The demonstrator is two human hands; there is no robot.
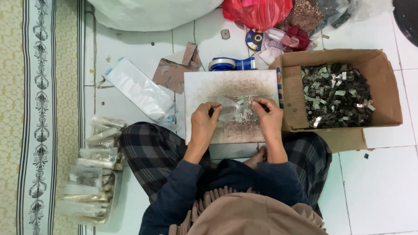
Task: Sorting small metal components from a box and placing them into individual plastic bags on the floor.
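I sit cross-legged on the floor with a worn white board [204, 85] across my lap. My left hand [203, 122] pinches one edge of a small clear plastic bag [228, 111]. My right hand [267, 116] grips the bag's other edge, close to a little heap of small silvery metal pieces [243, 112] lying on the board. Whether any pieces are inside the bag I cannot tell.
A cardboard box [383, 82] full of small metal pieces stands at the right. Filled clear bags [93, 169] are piled at my left knee. A stack of clear bags [139, 89], a blue tape dispenser [230, 64], red plastic bag [257, 13] and cloth lie beyond the board.
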